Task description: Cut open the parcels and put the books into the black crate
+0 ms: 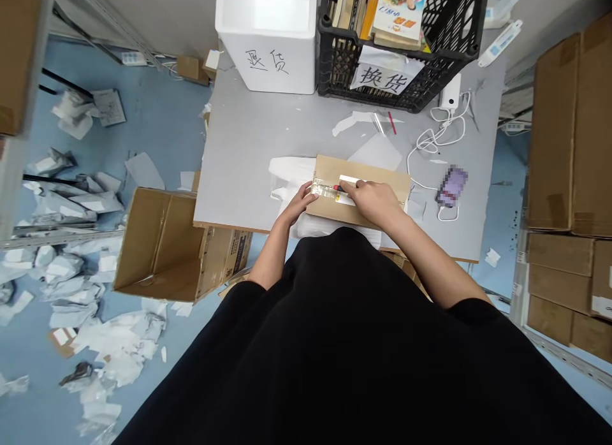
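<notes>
A flat brown cardboard box (329, 207) lies on the table near its front edge, with clear tape at its left end and a white label partly under my right hand. My left hand (297, 204) grips the box's left edge, fingers along the side. Closed over the box's middle, my right hand (375, 201) holds a small red-and-black utility knife (338, 188), its tip pointing left at the taped part. Most of the knife is hidden by the fingers. White wrapping (291, 167) lies beneath and beside the box.
At the back stand a white bin (282, 65) and a black crate (396, 97) of books. A phone (452, 186) with a white cable (421, 142) lies right. An open carton (160, 241) is left of the table (239, 158); discarded packaging (76, 279) covers the floor.
</notes>
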Demonstrator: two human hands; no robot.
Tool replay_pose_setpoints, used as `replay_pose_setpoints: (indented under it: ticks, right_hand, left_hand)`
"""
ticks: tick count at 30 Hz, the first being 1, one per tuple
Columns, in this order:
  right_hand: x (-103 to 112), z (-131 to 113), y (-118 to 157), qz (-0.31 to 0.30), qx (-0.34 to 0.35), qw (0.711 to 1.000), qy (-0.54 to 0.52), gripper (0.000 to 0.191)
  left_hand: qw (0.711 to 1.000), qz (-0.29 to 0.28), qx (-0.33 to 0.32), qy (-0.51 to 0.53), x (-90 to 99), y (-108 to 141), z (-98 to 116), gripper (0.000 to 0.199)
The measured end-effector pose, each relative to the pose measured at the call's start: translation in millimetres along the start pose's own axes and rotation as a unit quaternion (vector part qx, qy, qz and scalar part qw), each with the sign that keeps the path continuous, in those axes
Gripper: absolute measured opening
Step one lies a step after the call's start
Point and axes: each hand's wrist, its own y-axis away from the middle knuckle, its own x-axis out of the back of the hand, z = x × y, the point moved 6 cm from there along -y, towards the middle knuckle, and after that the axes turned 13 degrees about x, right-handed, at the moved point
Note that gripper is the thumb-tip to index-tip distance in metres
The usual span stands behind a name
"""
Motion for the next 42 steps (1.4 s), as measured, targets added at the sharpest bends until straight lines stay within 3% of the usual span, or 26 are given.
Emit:
replay_pose_setpoints:
  ticks: [7,28,34,42]
  right_hand:
    - [7,-8,-19,-0.016,0.032,0.999,0.020,0.043]
    - [-2,-11,-28,-0.014,0.050,0.998,0.019,0.043]
    - [-6,5,-12,-0.026,0.031,0.999,0.010,0.044]
    - [-31,47,33,-0.043,-0.024,0.999,0.000,0.048]
  left_hand:
    - [1.000,-0.013,0.003,0.027,-6.2,-4,9,0.078]
    - [1.000,-0.009,0.003,0.029,-5.2,-5,6,0.081]
    - [1.000,0.009,0.007,0.012,-4.9,-2,7,0.079]
    - [0.999,0.009,0.009,0.034,-8.3,6,13,0.080]
